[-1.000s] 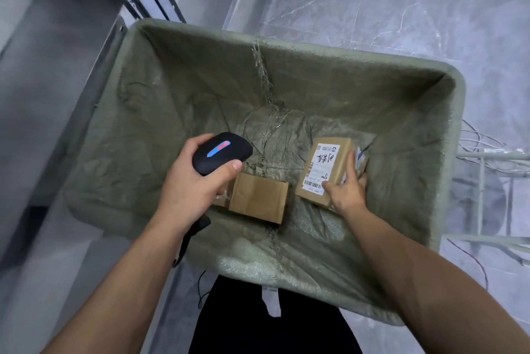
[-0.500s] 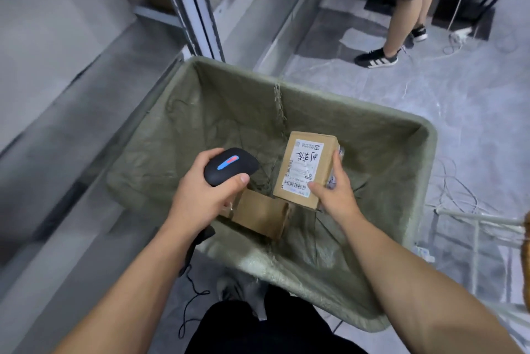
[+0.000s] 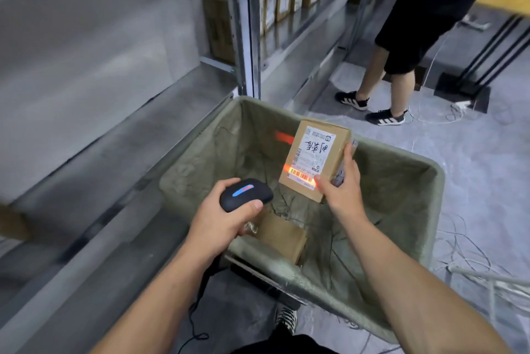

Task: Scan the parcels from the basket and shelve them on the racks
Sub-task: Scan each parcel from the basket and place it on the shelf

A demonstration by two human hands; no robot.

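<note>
Right hand (image 3: 341,193) grips the labelled parcel (image 3: 315,158) at its near right edge, raised over the basket (image 3: 430,181), long axis pointing away. Left hand (image 3: 220,221) clasps the scanner (image 3: 246,194) just beside, lower left — its red beam crosses the barcode (image 3: 301,175). Racks (image 3: 243,23) stand ahead-left, nearer the left hand.

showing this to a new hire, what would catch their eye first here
First, the glowing orange-red scan line across the barcode of the brown cardboard parcel with a white label, held by the right hand above the olive-green fabric basket. Just left of it, the left hand grips the black handheld scanner with a blue-red light. A plain brown cardboard box lies at the basket's bottom.
</note>
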